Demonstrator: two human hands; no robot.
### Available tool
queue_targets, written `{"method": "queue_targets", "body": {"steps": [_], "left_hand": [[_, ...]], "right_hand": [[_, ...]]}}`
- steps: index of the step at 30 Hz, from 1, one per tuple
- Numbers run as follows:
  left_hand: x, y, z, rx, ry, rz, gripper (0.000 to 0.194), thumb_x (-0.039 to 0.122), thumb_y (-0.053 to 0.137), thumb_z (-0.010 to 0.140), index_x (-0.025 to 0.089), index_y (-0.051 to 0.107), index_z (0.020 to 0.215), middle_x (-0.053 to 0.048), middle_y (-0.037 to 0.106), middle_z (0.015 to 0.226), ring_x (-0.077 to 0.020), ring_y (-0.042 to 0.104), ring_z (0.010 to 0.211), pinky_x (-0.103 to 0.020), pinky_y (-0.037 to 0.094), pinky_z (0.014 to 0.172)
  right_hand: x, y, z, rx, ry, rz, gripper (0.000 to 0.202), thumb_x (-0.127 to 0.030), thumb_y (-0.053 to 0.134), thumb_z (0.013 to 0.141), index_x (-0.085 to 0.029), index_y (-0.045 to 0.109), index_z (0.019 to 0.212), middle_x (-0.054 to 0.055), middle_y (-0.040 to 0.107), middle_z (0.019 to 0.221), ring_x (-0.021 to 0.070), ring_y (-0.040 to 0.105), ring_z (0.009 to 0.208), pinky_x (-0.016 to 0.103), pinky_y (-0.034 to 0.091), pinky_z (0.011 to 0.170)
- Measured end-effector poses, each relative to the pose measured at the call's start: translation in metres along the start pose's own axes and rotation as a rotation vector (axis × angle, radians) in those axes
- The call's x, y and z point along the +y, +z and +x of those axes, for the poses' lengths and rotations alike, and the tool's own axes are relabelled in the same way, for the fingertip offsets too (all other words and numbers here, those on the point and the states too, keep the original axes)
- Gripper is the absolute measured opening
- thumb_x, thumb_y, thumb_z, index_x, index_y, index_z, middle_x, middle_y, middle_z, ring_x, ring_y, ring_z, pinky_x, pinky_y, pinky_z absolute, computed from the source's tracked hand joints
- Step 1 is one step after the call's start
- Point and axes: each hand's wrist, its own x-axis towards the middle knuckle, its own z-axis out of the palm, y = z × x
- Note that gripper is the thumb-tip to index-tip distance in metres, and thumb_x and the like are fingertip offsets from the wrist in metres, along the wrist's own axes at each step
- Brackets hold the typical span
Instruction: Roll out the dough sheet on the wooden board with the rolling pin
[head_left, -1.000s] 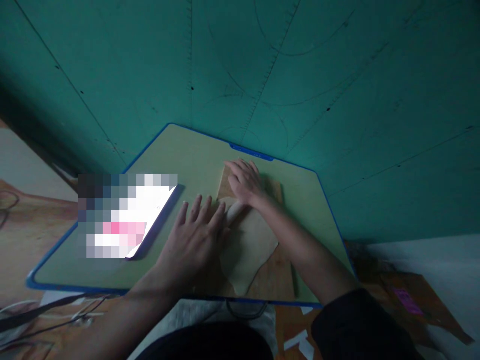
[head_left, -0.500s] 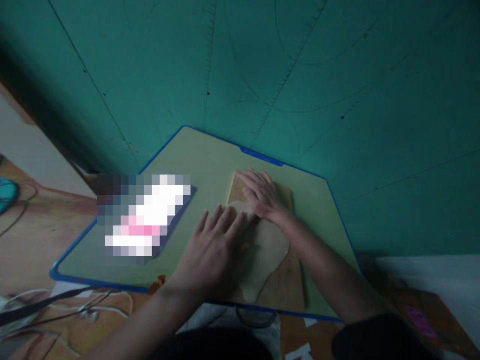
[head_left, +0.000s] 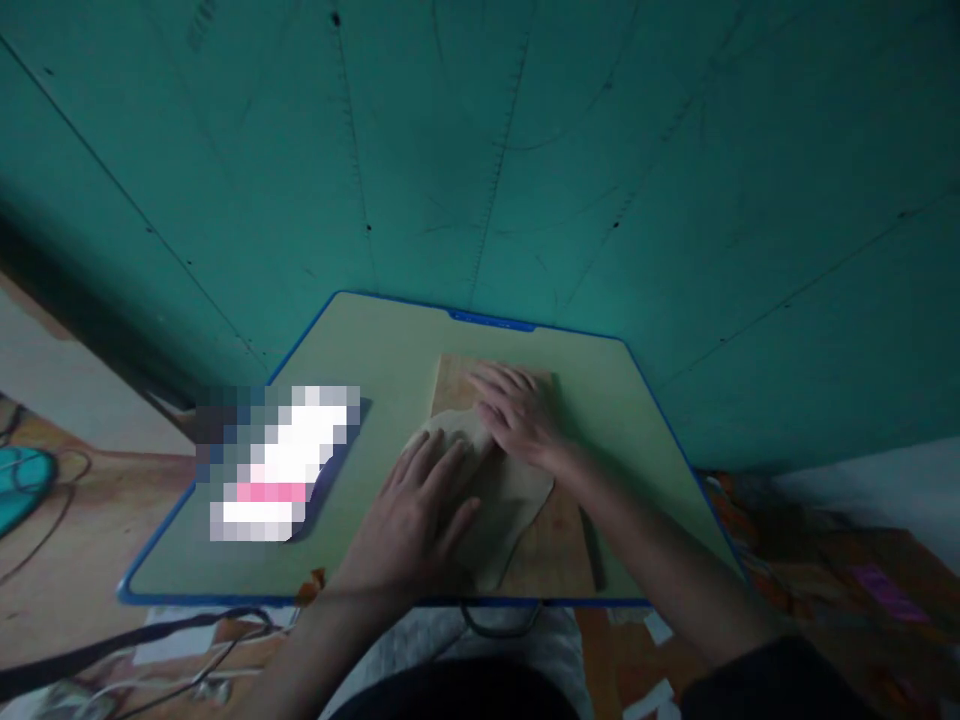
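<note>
A thin, pale sheet of dough lies spread over a wooden board, reaching past the board's left edge. My left hand rests on the left part of the dough, fingers stretched and thumb apart. Across the dough's far edge lies my right hand, its fingers extended over the bare far end of the board. Neither hand grips anything. Both palms hide parts of the sheet.
The board sits on a small pale table with a blue rim, against a green wall. A bright-screened device, pixelated, lies at the left. Cables and papers are on the floor.
The whole view has shifted with my head. My left hand has slid leftward on the dough and its thumb has spread out. My right hand stays near the far edge.
</note>
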Motion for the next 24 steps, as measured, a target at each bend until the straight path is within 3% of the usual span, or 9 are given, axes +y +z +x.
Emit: {"method": "queue_targets", "body": {"steps": [3,6,11,16,19,24], "left_hand": [[-0.009,-0.007,0.012,0.025,-0.13,-0.061,0.05,0.044,0.037,0.103,0.014,0.057,0.137,-0.016,0.057,0.145,-0.0284,0.056,0.131,-0.047,0.051,0.105],[-0.024,-0.013,0.029,0.024,-0.281,0.049,0.047,0.04,0.04,0.1,0.011,0.065,0.128,-0.016,0.067,0.131,-0.0307,0.061,0.122,-0.047,0.051,0.103],[-0.029,-0.018,0.049,-0.159,-0.351,0.259,0.043,0.036,0.044,0.097,0.014,0.068,0.125,-0.016,0.072,0.118,-0.0312,0.068,0.107,-0.041,0.052,0.094],[-0.031,-0.023,0.069,-0.291,-0.458,0.235,0.046,0.046,0.04,0.099,0.015,0.07,0.115,-0.016,0.077,0.1,-0.0294,0.073,0.091,-0.033,0.052,0.075],[-0.035,-0.026,0.081,-0.335,-0.481,0.224,0.044,0.049,0.044,0.096,0.016,0.072,0.099,-0.013,0.077,0.084,-0.0266,0.074,0.077,-0.029,0.048,0.063],[-0.026,-0.035,0.083,-0.356,-0.438,0.238,0.037,0.047,0.047,0.093,0.017,0.069,0.088,-0.012,0.075,0.082,-0.0257,0.072,0.074,-0.028,0.043,0.059]], "right_hand": [[0.01,-0.005,-0.046,0.031,-0.046,0.007,0.052,-0.048,0.052,0.098,-0.021,0.055,0.142,0.014,0.05,0.152,0.029,0.042,0.142,0.054,0.03,0.118],[0.012,-0.006,-0.074,0.1,-0.055,-0.007,0.05,-0.054,0.065,0.091,-0.021,0.064,0.128,0.015,0.055,0.147,0.0326,0.04,0.144,0.059,0.025,0.12],[0.007,-0.01,-0.09,0.205,-0.071,-0.019,0.03,-0.036,0.075,0.088,-0.02,0.066,0.112,0.014,0.061,0.135,0.0306,0.047,0.137,0.054,0.037,0.115],[0.007,-0.016,-0.108,0.183,-0.003,-0.04,0.018,-0.023,0.073,0.089,-0.02,0.065,0.104,0.01,0.07,0.108,0.0268,0.062,0.106,0.043,0.051,0.091],[0.018,-0.021,-0.129,0.241,0.056,-0.056,0.014,-0.023,0.069,0.091,-0.02,0.065,0.104,0.01,0.07,0.104,0.0262,0.063,0.1,0.041,0.05,0.089],[0.049,-0.03,-0.172,0.372,0.287,-0.021,0.011,-0.025,0.058,0.096,-0.02,0.066,0.103,0.01,0.07,0.099,0.0259,0.064,0.097,0.038,0.052,0.082]]}}
